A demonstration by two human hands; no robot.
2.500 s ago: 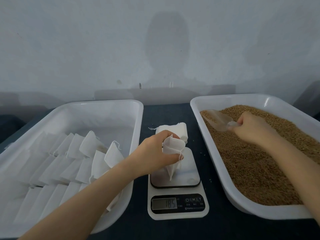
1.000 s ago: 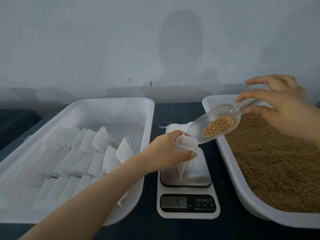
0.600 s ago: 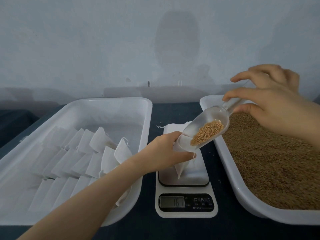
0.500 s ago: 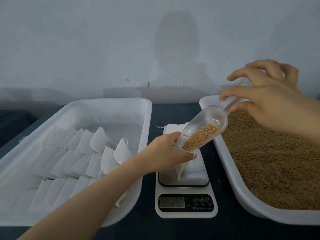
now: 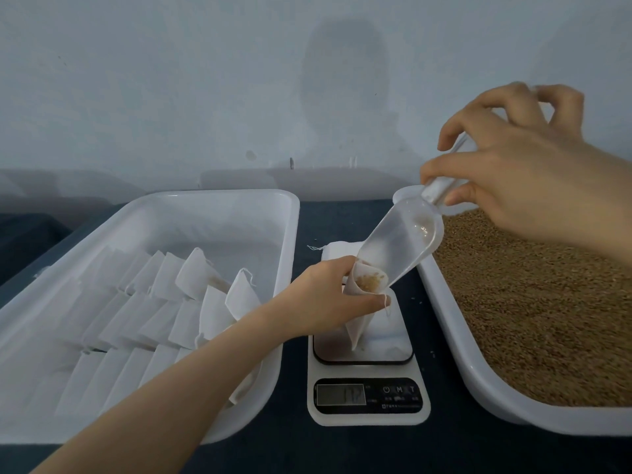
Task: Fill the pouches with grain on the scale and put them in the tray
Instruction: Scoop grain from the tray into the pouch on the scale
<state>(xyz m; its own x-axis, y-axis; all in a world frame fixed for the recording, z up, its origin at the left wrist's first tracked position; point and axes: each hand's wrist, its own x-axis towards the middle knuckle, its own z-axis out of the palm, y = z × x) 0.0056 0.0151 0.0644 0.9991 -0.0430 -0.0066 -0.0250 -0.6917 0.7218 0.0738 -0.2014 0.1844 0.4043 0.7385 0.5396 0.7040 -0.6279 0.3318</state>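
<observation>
White cloth drawstring pouch point(image 5: 359, 319) stands tip-down on the white digital kitchen scale point(image 5: 367, 401), its mouth pinched open by the left hand point(image 5: 325, 295). The right hand point(image 5: 513, 186) grips a clear plastic scoop point(image 5: 400, 244) by the handle, tilted steeply, lip at the mouth. Brown grain point(image 5: 371, 283) heaps near the rim. A slackened pinch or hasty tip could spill grain onto the dark tabletop point(image 5: 427, 449) — and the left hand's weight may skew the reading. At 9 o'clock of the scale waits the white plastic tray point(image 5: 287, 254) of pouches — at 3 o'clock, the white grain bin point(image 5: 455, 340).
</observation>
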